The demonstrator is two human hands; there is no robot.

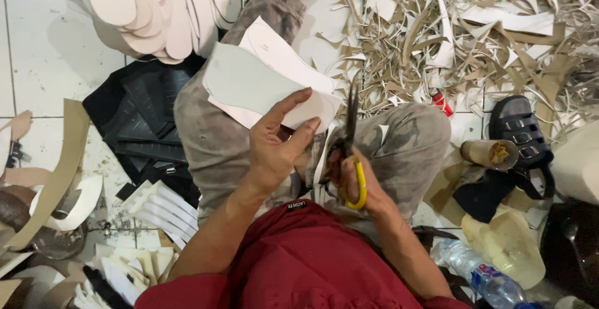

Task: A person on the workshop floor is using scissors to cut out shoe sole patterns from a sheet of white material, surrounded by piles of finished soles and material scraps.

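My left hand [274, 143] grips a pale, sole-shaped sheet [249, 81] with a second white sheet behind it, held over my lap. My right hand [355, 181] is closed on scissors [351, 140] with yellow handles and dark blades. The blades point up and meet the right edge of the sheets. A thin white strip hangs down between my hands. I sit on a tiled floor in mottled grey trousers and a red shirt.
Several cut sole shapes [156, 9] are stacked at top left. A heap of tan and white offcuts [474, 28] covers the top right. A black sandal [521, 131], a paper cup [490, 154], a red lighter [442, 102], a plastic bottle [480, 274] and black mats [143, 122] lie around me.
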